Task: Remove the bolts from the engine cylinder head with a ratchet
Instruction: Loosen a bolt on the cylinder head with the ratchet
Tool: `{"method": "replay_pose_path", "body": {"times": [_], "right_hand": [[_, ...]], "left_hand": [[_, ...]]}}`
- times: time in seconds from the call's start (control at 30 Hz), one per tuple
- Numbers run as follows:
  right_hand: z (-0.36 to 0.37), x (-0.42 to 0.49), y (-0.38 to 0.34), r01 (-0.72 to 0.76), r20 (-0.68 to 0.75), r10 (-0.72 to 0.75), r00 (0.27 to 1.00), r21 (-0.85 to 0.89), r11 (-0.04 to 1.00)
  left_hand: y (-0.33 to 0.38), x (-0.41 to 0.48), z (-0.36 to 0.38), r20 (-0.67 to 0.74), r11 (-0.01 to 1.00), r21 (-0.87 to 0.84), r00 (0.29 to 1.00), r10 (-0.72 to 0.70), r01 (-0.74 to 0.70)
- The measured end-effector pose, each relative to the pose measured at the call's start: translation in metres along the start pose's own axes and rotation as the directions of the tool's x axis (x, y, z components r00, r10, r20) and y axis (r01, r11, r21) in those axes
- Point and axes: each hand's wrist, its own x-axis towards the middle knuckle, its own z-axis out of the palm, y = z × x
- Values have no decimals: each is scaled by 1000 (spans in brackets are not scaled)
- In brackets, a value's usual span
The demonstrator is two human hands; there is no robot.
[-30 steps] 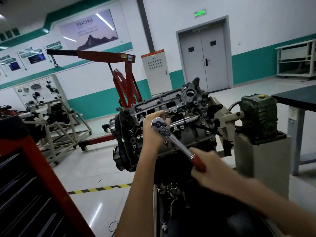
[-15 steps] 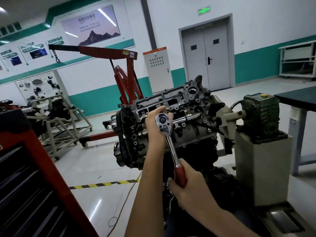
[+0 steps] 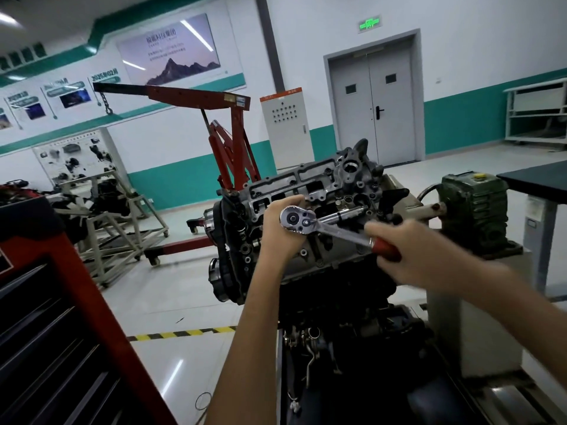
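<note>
Gripping ratchet (image 3: 334,231) handle w/ R hand (image 3: 408,256), L hand (image 3: 276,237) cupping head

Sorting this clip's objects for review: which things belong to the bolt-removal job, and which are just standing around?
In the job:
ratchet
extension bar
cylinder head
left hand, holding the ratchet's head
right hand, gripping its red handle

Standing about:
engine hoist
tool cabinet
control cabinet
black table

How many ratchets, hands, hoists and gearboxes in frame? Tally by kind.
Ratchet: 1
Hands: 2, left hand and right hand, both gripping it
Red engine hoist: 1
Green gearbox: 1
Total: 5
</note>
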Motion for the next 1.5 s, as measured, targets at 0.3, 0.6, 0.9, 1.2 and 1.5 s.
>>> {"method": "replay_pose_path", "body": {"times": [0.3, 0.6, 0.9, 1.2, 1.5], "right_hand": [[65, -29, -83, -242, 217, 107, 970, 864, 441], [-36, 27, -10, -90, 224, 46, 973, 191, 978], [83, -30, -99, -182, 126, 162, 979, 895, 406], [3, 6, -31, -200, 272, 109, 956, 335, 921], [35, -11, -55, -125, -24, 144, 989, 373, 919]], "left_hand": [[-1, 0, 16, -234, 987, -114, 963, -134, 109], [6, -2, -2, -9, 997, 46, 998, 65, -65], [3, -5, 26, -346, 986, -165, 937, -36, -23], [1, -5, -5, -9, 998, -39, 998, 58, -58], [-3, -9, 12, -289, 980, -200, 955, -66, 8]]}}
